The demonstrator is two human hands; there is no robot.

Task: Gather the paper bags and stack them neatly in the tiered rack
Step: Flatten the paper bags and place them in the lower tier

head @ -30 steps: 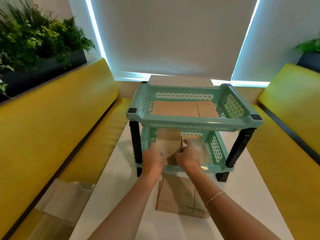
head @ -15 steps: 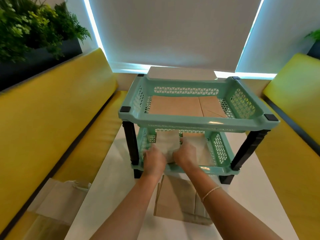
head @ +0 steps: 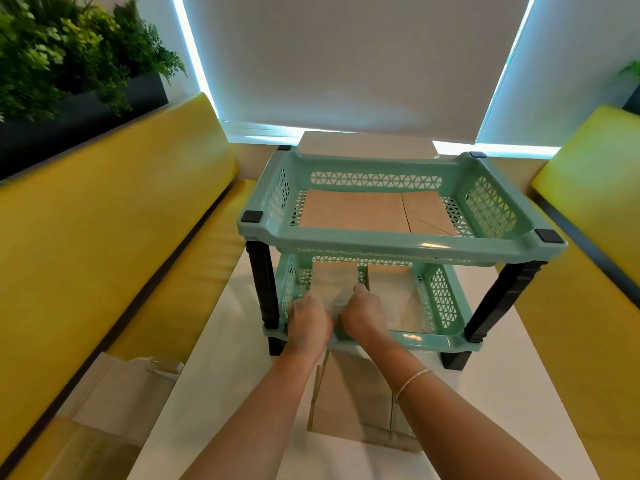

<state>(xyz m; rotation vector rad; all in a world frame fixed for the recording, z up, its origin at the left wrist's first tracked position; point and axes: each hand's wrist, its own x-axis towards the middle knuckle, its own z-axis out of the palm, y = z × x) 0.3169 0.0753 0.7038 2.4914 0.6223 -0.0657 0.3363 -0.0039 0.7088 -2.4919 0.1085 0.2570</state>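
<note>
Two hands, the left hand (head: 309, 322) and the right hand (head: 363, 315), are closed on a blurred paper bag (head: 334, 284) at the front edge of the lower tier of the mint rack (head: 391, 242), centre of frame. Another bag (head: 375, 213) lies flat in the upper tier (its far edge hidden). A third bag (head: 349, 396) lies on the white table (head: 221, 358), partly under the forearms. No writing is readable.
</note>
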